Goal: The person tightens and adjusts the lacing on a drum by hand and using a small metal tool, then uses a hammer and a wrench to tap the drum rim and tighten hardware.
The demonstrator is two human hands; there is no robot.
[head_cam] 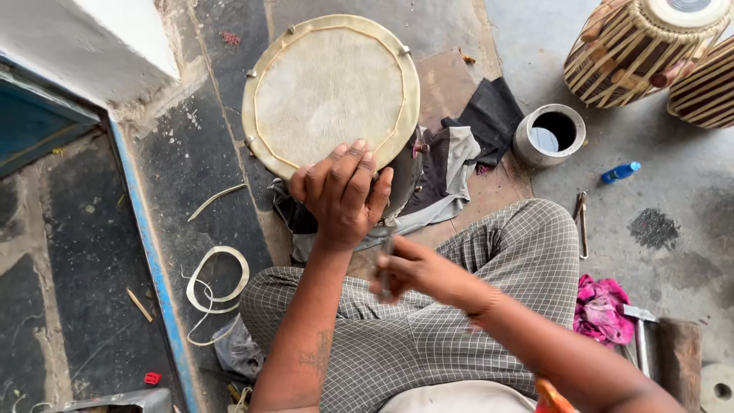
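The left hand [342,195] lies pressed on the near rim of the drum [329,92], fingers together and curled over the edge. The drum stands tilted on dark cloths [459,164] just beyond the crossed legs. The right hand [409,271], nearer the body, pinches a small metal tool [387,252]. A grey pot [549,134] sits to the right; two striped drums [650,46] stand far right.

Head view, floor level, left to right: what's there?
Red bit → coiled pale strip → drum with skin head under the left hand → grey cylindrical pot → blue bottle → hammer.
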